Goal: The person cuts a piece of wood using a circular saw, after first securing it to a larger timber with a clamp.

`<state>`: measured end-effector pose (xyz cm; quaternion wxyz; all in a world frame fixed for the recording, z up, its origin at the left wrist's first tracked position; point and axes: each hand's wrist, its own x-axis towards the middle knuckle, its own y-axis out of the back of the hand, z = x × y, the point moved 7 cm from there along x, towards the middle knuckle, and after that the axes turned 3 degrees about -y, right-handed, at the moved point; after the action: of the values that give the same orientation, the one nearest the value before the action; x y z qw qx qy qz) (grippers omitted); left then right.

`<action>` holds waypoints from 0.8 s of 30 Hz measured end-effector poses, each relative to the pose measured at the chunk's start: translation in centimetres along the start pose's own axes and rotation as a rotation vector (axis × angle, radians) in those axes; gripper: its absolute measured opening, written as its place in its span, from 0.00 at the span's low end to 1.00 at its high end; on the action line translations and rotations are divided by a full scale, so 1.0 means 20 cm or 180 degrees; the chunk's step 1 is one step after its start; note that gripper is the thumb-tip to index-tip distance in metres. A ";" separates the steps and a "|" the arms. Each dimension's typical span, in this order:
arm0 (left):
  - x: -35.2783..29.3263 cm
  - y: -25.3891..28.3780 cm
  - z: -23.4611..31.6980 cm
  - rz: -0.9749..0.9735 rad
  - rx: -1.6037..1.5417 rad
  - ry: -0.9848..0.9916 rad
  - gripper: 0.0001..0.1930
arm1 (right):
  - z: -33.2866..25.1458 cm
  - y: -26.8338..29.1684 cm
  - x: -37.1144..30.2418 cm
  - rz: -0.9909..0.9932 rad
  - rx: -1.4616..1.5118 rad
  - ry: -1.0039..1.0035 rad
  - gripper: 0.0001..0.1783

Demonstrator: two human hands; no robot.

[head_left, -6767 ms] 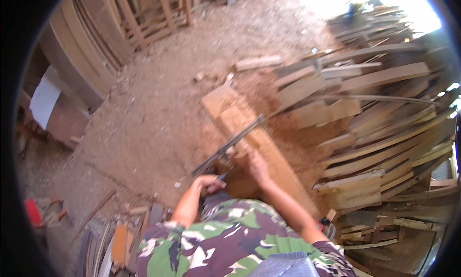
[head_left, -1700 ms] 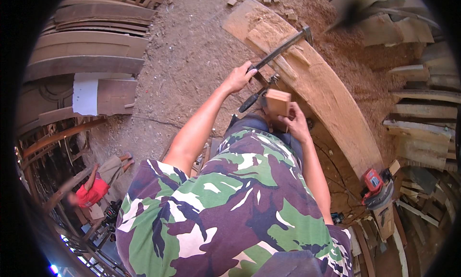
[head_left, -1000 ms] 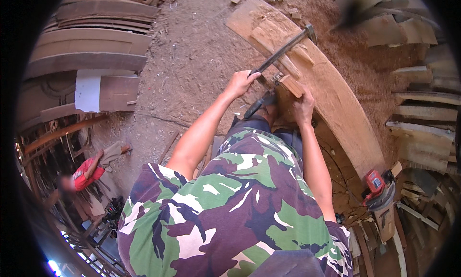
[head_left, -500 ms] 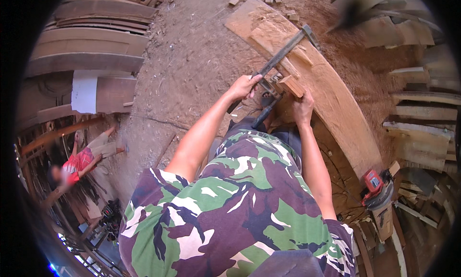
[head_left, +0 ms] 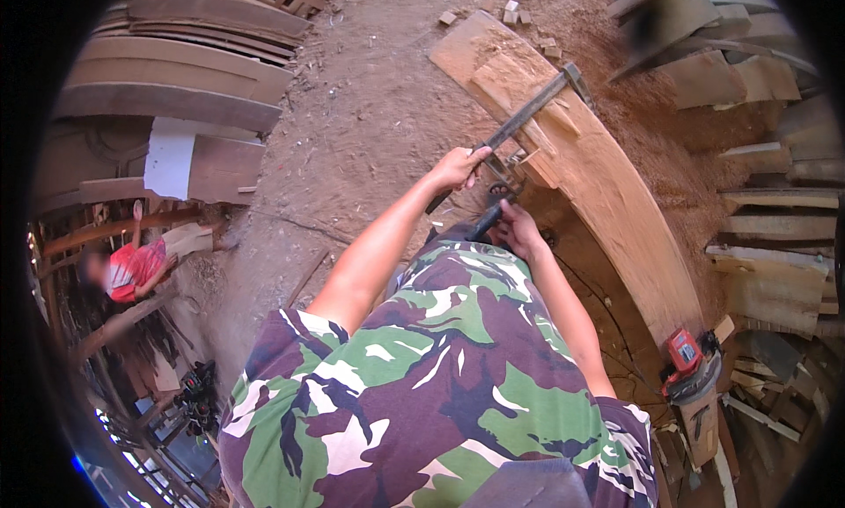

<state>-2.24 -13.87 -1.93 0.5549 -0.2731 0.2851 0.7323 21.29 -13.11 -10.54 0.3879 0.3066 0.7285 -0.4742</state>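
A long metal bar clamp (head_left: 528,109) reaches across the far part of a wooden workbench plank (head_left: 607,200). My left hand (head_left: 459,168) is wrapped round the clamp's bar at its near end. At the clamp's dark handle (head_left: 487,222), close to my body, my right hand (head_left: 519,228) has its fingers closed on the grip. A small wood block (head_left: 540,169) sits at the plank's near edge, beside the clamp's screw end. Under the bar, a thin wooden piece (head_left: 506,81) lies on the plank. The clamp's far jaw (head_left: 577,84) hooks over the plank's far edge.
A red power tool (head_left: 684,349) stands at the plank's right end. Boards (head_left: 176,59) are stacked at the left, and more wood pieces (head_left: 775,217) lie at the right. Small offcuts (head_left: 512,15) rest on the ground ahead. A person in red (head_left: 136,270) is at the far left.
My right hand has left the wood block and moved down and left onto the clamp's handle. The block now sits against the plank's edge. My left hand stays on the bar.
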 end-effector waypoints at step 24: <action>-0.04 0.01 0.03 0.0570 0.0632 -0.0723 0.21 | 0.03 -0.10 0.06 -0.0190 0.0075 0.0035 0.14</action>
<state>-2.24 -14.07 -0.92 0.5404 -0.1059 0.3146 0.7732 19.17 -14.21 -10.87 0.3659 0.2918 0.7338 -0.4924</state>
